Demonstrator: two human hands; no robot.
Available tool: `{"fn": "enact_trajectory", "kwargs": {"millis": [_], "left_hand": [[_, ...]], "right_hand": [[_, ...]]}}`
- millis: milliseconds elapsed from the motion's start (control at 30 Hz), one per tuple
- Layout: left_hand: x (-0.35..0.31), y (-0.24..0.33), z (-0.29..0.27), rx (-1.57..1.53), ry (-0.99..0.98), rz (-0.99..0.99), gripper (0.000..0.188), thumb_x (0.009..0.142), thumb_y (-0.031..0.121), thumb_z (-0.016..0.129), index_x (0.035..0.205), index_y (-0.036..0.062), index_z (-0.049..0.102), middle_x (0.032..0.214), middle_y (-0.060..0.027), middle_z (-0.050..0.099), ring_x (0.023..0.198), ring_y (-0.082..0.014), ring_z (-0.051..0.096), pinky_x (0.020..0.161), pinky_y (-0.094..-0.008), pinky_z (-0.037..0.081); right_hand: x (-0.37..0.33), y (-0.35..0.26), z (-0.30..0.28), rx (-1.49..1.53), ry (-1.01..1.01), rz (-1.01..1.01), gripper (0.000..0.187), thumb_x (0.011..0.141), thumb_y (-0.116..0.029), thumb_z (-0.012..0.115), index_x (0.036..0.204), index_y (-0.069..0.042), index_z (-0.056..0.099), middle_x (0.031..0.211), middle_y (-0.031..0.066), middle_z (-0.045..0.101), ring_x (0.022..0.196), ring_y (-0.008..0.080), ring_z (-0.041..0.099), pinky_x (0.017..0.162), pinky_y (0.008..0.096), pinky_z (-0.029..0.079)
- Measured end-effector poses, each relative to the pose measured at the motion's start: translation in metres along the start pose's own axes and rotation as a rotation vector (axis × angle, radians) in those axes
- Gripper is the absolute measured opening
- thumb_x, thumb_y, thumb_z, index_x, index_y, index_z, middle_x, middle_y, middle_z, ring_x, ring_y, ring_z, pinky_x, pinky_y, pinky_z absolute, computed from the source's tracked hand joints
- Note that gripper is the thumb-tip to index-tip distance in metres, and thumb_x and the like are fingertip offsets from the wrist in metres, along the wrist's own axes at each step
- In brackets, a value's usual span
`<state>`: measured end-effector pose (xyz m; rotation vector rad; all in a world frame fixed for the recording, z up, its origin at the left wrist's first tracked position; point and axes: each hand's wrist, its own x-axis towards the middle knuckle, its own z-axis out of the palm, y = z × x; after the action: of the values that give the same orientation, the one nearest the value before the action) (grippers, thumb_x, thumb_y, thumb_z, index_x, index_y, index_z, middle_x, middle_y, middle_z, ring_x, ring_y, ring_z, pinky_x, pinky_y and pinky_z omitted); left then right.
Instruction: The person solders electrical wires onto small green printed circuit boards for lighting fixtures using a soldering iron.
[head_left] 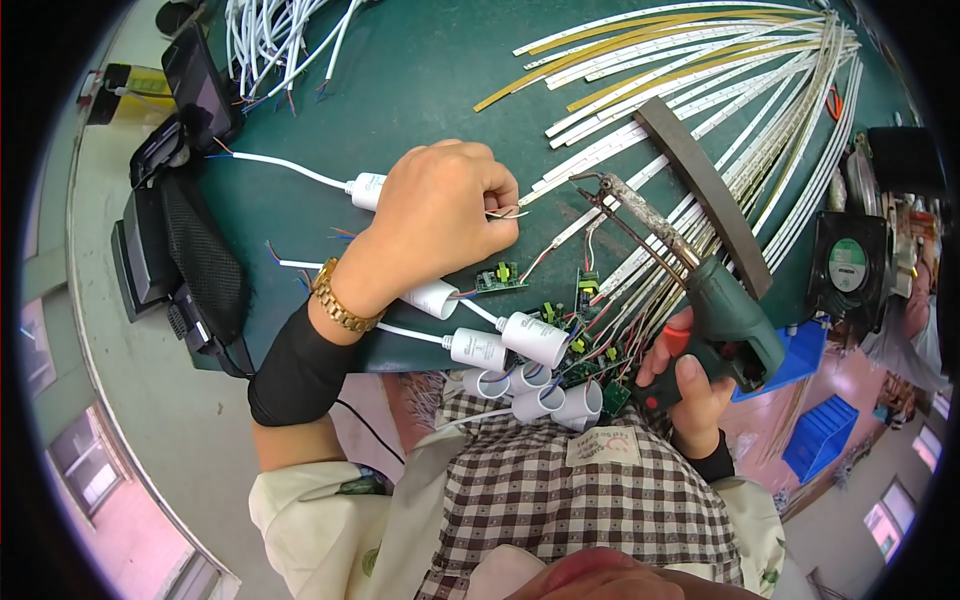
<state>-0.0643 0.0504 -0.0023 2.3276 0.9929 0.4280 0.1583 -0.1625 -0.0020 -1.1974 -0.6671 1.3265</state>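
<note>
My left hand point(440, 210), with a gold watch at its wrist, is closed in a pinch on thin wires point(508, 214) beside the end of a white LED strip. A white plastic sleeve point(367, 191) with a white cable shows from under that hand. My right hand point(690, 385) grips a green soldering gun point(735, 320) by its handle. The gun's bent metal tip point(585, 185) is over the strips, to the right of my left fingers and apart from them. Small green circuit boards point(500, 278) on wires lie between my hands, joined to strips.
White and yellow LED strips point(690, 50) fan over the green table under a dark bar point(705, 195). White sleeves point(478, 349) crowd the near edge. A phone point(197, 85) stands left, white cables point(285, 40) lie at the back, and a black fan point(848, 262) sits right.
</note>
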Motion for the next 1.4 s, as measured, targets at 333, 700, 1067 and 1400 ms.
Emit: {"fn": "enact_trajectory", "kwargs": {"millis": [333,700,1067,1400], "left_hand": [[0.0,0.0,0.0,-0.007,0.004,0.004,0.004,0.063,0.012,0.068,0.064,0.0084,0.067,0.066,-0.0047,0.061,0.069,-0.0247,0.061,0.063,-0.038,0.047],[-0.001,0.001,-0.001,-0.006,-0.008,-0.004,0.004,0.063,0.012,0.068,0.063,0.0084,0.066,0.065,-0.0038,0.06,0.068,-0.0243,0.06,0.061,-0.0372,0.046],[-0.001,-0.003,0.0,0.002,0.01,0.046,0.007,0.063,0.006,0.069,0.067,0.0072,0.063,0.064,-0.0026,0.057,0.063,-0.0195,0.056,0.06,-0.0327,0.045],[0.0,-0.004,-0.009,-0.035,-0.079,0.075,0.01,0.069,0.013,0.069,0.073,0.0069,0.063,0.072,-0.0055,0.061,0.073,-0.0253,0.059,0.066,-0.0374,0.047]], "right_hand": [[0.005,0.002,0.003,0.027,0.035,-0.032,0.046,0.087,-0.025,0.069,0.118,0.004,0.051,0.081,0.0087,0.056,0.065,0.017,0.058,0.056,0.0297,0.053],[0.007,0.006,0.001,0.097,0.058,-0.034,0.055,0.084,-0.029,0.072,0.117,0.006,0.045,0.076,0.0115,0.053,0.059,0.0176,0.056,0.048,0.0298,0.052],[0.008,0.008,0.001,0.104,0.071,-0.053,0.057,0.083,-0.03,0.072,0.118,0.006,0.044,0.074,0.0115,0.052,0.056,0.0185,0.056,0.047,0.0293,0.052],[0.008,0.011,0.001,0.109,0.079,-0.076,0.056,0.083,-0.03,0.071,0.117,0.006,0.044,0.072,0.0115,0.052,0.053,0.0185,0.054,0.047,0.029,0.051]]}}
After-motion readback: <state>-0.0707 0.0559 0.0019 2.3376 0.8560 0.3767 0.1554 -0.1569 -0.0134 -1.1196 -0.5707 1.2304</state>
